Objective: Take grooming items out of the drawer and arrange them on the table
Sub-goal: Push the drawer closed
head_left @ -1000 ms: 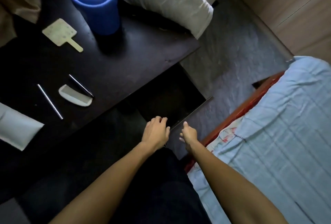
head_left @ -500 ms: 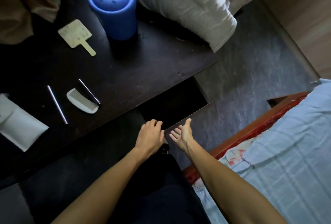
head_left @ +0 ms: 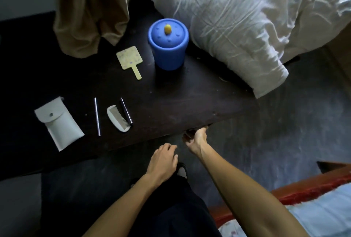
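Observation:
On the dark table [head_left: 171, 104] lie a white snap pouch [head_left: 58, 123], a thin metal stick [head_left: 97, 116], a white comb [head_left: 117, 119], a dark slim tool [head_left: 126, 111] touching the comb, and a pale hand mirror [head_left: 130, 59]. My right hand [head_left: 196, 140] is palm-up at the table's front edge, its fingertips tucked under the edge where the drawer front sits; the drawer's inside is hidden. My left hand [head_left: 163, 162] hovers below the edge with loosely curled fingers and holds nothing.
A blue lidded pot with a yellow knob [head_left: 168, 44] stands behind the mirror. A white pillow [head_left: 237, 24] overlaps the table's right end, and a beige curtain [head_left: 89, 9] hangs at the back. A bed with a red frame [head_left: 303, 191] is at lower right.
The open drawer has slid under the table and is out of sight. My right hand followed it to the table edge. The view tilted up, showing more of the table.

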A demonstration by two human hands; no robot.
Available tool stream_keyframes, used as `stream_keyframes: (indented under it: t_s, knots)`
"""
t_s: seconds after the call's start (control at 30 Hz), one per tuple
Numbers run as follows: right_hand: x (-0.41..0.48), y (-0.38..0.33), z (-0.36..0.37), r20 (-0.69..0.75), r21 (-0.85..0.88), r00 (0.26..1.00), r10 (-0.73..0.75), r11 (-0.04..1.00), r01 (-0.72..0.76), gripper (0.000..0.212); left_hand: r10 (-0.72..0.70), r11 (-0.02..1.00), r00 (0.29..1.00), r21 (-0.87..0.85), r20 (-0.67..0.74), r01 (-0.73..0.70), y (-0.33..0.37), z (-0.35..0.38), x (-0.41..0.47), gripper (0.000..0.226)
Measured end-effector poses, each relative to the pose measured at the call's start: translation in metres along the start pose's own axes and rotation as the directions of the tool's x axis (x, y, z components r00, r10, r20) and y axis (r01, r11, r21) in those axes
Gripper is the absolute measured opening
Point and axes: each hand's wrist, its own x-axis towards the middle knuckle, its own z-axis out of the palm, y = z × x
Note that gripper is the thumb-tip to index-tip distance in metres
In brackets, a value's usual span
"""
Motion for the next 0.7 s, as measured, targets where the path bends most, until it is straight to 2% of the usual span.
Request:
stream_keyframes:
  t_s: [0.23,0.47,0.6,0.7]
  knots:
    - [-0.043,-0.004,0.004,-0.027,-0.165,0.995,-0.095,0.982,0.089,0.067,-0.084,0.994,0.990,-0.075,-0.116,0.076,0.013,-0.049,-0.006,0.040]
    - [-0.091,-0.002,0.021,-0.029,-0.219,0.978,-0.205,0.956,0.193,0.054,-0.037,0.998,0.979,-0.056,-0.199,0.026,0.007,-0.098,-0.016,0.039]
    - [-0.124,0.000,0.037,0.030,-0.221,0.960,-0.277,0.935,0.277,0.044,-0.002,0.997,0.967,-0.081,-0.256,-0.019,-0.005,-0.124,-0.028,0.039]
    - [-0.146,-0.001,0.055,0.106,-0.287,0.934,-0.342,0.888,0.358,0.040,0.015,0.991,0.954,-0.121,-0.300,-0.053,-0.017,-0.145,-0.037,0.038]
